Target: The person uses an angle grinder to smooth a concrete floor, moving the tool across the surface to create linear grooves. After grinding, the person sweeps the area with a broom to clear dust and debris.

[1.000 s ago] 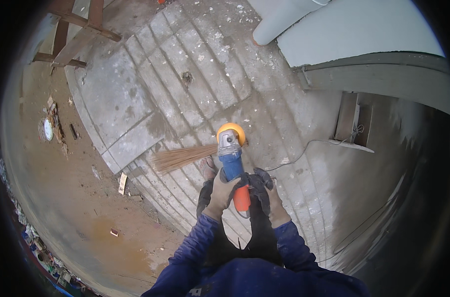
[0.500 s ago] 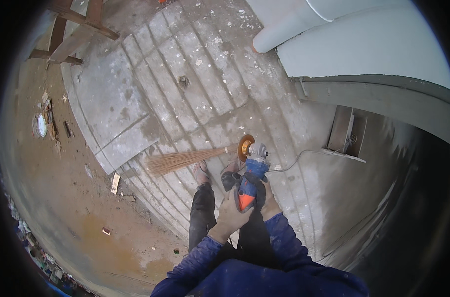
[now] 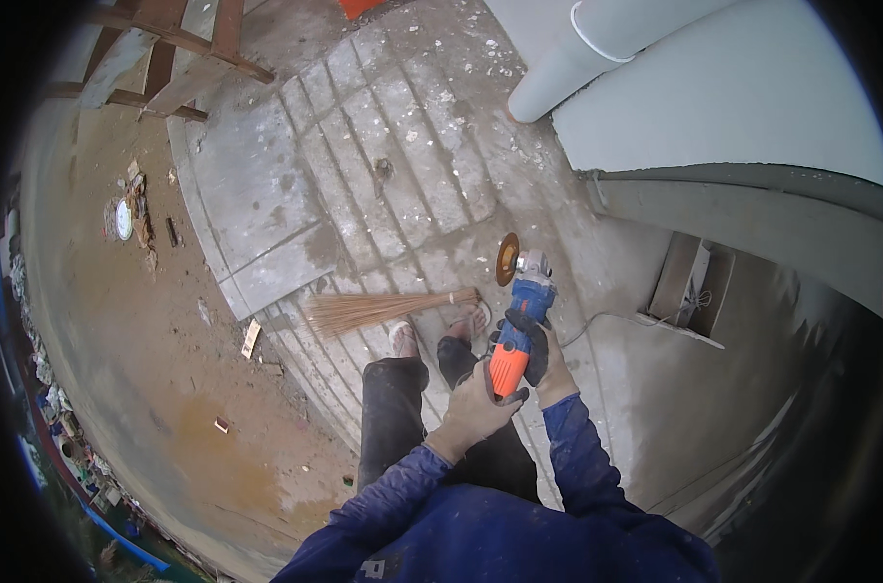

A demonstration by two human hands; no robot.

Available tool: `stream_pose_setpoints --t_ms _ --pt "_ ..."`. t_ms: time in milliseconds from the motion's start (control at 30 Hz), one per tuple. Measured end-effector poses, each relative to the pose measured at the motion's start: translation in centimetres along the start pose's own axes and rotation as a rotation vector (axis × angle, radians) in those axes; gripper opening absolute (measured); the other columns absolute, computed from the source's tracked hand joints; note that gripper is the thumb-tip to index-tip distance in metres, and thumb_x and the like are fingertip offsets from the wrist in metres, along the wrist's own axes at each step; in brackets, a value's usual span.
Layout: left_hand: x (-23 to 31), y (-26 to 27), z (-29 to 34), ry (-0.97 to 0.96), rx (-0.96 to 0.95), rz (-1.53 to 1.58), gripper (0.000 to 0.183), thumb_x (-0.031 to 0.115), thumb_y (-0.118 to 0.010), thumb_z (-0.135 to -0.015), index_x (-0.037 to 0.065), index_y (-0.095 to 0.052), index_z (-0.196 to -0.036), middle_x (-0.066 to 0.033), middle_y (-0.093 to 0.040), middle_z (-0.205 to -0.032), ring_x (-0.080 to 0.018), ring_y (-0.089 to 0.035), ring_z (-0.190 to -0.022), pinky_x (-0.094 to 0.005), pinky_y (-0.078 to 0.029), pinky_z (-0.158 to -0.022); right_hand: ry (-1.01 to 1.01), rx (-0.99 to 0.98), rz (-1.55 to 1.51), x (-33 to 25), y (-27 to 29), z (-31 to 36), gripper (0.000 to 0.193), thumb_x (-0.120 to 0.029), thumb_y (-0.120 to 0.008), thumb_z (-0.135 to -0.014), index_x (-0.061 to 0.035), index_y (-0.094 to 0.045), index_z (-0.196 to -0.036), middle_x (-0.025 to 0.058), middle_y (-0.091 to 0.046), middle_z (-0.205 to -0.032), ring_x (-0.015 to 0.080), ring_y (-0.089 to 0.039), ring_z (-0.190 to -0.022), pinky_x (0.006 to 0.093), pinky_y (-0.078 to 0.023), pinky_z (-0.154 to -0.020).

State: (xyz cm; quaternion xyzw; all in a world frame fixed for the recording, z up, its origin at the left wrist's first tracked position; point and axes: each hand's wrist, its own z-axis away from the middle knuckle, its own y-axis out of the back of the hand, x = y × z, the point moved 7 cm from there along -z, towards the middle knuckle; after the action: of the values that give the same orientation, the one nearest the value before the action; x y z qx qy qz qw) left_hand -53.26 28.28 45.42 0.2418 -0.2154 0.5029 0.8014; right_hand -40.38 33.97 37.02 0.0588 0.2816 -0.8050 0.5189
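Both my gloved hands hold a blue and orange angle grinder point(image 3: 521, 325) out in front of my legs. My left hand point(image 3: 480, 403) wraps the orange rear end of its body. Farther up, my right hand point(image 3: 546, 364) grips the blue part from the right side, its dark-coated fingers around the casing. A round, brownish-gold disc point(image 3: 507, 259) sits on the grinder's head, turned to the left and clear of the floor. A stick broom point(image 3: 388, 309) lies on the floor by my sandalled feet, left of the grinder.
Grooved concrete point(image 3: 383, 175) with pale specks spreads ahead, beside muddy ground point(image 3: 198, 389) with litter at left. A wooden frame point(image 3: 184, 63) stands far left, a white pipe point(image 3: 568, 68) far right. A cord point(image 3: 602, 316) runs toward a recessed box point(image 3: 694, 287) at right.
The grinder has swung rightward, and its disc now shows more edge-on. More of the orange rear end shows above my left hand. My view has shifted, so the floor sits farther right.
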Motion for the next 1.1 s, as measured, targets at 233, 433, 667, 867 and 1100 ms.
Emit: stream_pose_setpoints --t_ms 233,433,667,867,1100 --pt "-2.2 5.2 -2.1 -0.072 0.122 0.424 0.050 0.016 -0.078 -0.090 0.000 -0.059 -0.134 -0.0196 -0.072 -0.111 -0.0292 -0.071 -0.105 -0.0384 -0.054 -0.093 0.017 -0.022 -0.082 -1.8 -1.8 -4.1 0.040 -0.029 -0.075 -0.090 -0.0081 -0.062 -0.122 0.0131 -0.068 -0.101 0.0302 -0.073 -0.091 0.0455 -0.062 -0.083" --pt "-3.7 13.0 -5.6 -0.137 0.240 0.488 0.046 -0.011 -0.058 -0.095 -0.003 -0.056 -0.140 -0.0092 -0.066 -0.121 -0.0143 -0.064 -0.110 -0.0273 -0.053 -0.095 0.046 0.019 -0.036 -5.1 -5.6 -9.8 0.038 -0.029 -0.072 -0.092 -0.0090 -0.064 -0.123 0.0144 -0.068 -0.103 0.0317 -0.072 -0.096 0.0475 -0.062 -0.084" --pt "-2.0 19.4 -8.7 -0.208 0.328 0.307 0.050 -0.007 -0.066 -0.085 -0.004 -0.062 -0.135 -0.0162 -0.070 -0.121 -0.0243 -0.067 -0.115 -0.0351 -0.051 -0.102 0.102 -0.006 -0.001 -7.5 -13.7 -16.5 0.041 -0.029 -0.066 -0.097 -0.0062 -0.063 -0.131 0.0150 -0.068 -0.106 0.0333 -0.072 -0.096 0.0479 -0.062 -0.082" --pt "-1.1 25.4 -10.6 -0.300 0.405 0.316 0.044 0.010 -0.075 -0.083 0.002 -0.066 -0.125 -0.0209 -0.071 -0.114 -0.0390 -0.070 -0.104 -0.0446 -0.055 -0.093 0.097 0.022 0.058 -9.0 -20.5 -20.6 0.038 -0.027 -0.065 -0.098 -0.0050 -0.064 -0.129 0.0147 -0.067 -0.106 0.0321 -0.072 -0.095 0.0458 -0.062 -0.082" --pt "0.4 26.7 -14.5 -0.127 0.419 0.224 0.049 0.022 -0.079 -0.082 0.001 -0.064 -0.123 -0.0212 -0.068 -0.117 -0.0412 -0.066 -0.109 -0.0509 -0.051 -0.094 0.289 0.086 0.504 -11.0 -25.6 -22.8 0.033 -0.014 -0.059 -0.102 0.0030 -0.066 -0.129 0.0148 -0.068 -0.108 0.0266 -0.073 -0.093 0.0379 -0.062 -0.081"
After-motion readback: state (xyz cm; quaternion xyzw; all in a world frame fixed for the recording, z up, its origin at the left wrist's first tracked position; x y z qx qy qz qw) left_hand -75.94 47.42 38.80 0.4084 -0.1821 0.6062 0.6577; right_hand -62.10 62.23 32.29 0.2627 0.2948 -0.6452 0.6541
